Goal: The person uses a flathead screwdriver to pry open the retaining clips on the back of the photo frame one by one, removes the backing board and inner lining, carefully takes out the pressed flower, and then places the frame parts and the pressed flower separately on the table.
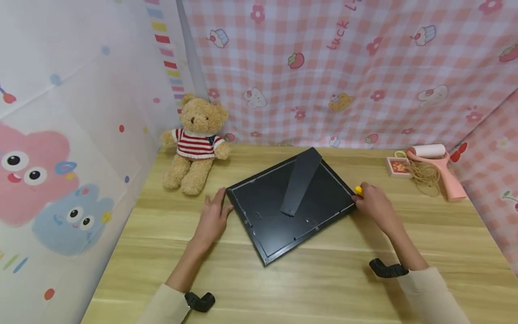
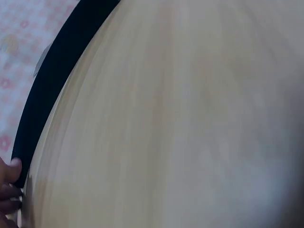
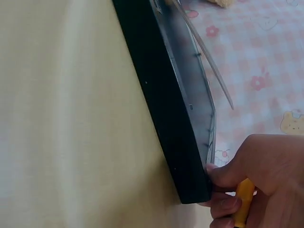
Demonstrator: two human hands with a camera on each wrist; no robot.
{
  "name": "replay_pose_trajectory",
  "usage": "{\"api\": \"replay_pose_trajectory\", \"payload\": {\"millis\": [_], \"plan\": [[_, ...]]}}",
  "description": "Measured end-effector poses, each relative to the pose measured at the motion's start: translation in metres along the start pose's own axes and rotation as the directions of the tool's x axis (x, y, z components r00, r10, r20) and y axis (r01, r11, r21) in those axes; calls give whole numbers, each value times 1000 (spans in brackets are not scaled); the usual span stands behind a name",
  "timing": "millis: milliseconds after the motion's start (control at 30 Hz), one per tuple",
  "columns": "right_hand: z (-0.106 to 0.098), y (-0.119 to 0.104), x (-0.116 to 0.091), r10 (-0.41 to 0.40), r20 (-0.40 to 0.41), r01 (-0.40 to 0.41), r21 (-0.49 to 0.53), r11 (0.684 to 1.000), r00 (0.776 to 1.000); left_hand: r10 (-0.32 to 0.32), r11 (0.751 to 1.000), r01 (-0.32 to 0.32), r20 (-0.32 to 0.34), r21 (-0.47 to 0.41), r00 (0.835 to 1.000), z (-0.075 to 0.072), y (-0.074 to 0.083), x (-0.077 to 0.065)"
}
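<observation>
Frame (image 1: 259, 227) (back upward), right hand (image 1: 375, 204) gripping

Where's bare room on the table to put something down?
The biggest bare patch of table is on the near side of the black frame. There's another between the right hand and the pink roller. It's crowded at the back right, where string and a small box bunch by the roller.

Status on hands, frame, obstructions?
Left hand, right hand pinching black frame; right also holds yellow object. Frame back facing up. Teddy bear apart, nothing seen blocking.
</observation>
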State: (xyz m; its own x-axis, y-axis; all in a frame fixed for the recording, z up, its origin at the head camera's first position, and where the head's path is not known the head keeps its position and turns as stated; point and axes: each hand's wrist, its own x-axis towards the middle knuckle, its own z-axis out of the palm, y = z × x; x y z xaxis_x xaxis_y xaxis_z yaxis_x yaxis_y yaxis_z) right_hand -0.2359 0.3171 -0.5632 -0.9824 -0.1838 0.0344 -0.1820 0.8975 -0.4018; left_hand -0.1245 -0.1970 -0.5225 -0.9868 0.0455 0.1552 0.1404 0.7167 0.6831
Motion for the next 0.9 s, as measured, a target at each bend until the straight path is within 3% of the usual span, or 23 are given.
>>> {"api": "replay_pose_trajectory", "payload": {"millis": [133, 267, 500, 667, 767, 900], "plan": [[-1, 0, -25, 50, 41, -49, -23, 999, 998, 5, 1000, -7, 111, 17, 994, 7, 10, 3], [-6, -10, -52, 99, 63, -97, -31, 995, 993, 73, 995, -54, 240, -84, 968, 6, 8, 6], [-11, -20, -92, 223, 130, -221, -29, 975, 966, 118, 991, -77, 433, -111, 894, 11, -11, 31], [-12, -28, -116, 297, 171, -298, -24, 954, 939, 134, 991, -112, 516, -74, 846, 17, -17, 51], [-11, -33, -120, 325, 187, -326, -31, 945, 927, 131, 991, -127, 516, -43, 846, 18, -17, 61], [-14, -38, -122, 346, 203, -345, -40, 938, 916, 128, 991, -129, 481, -31, 867, 21, -15, 70]]}}
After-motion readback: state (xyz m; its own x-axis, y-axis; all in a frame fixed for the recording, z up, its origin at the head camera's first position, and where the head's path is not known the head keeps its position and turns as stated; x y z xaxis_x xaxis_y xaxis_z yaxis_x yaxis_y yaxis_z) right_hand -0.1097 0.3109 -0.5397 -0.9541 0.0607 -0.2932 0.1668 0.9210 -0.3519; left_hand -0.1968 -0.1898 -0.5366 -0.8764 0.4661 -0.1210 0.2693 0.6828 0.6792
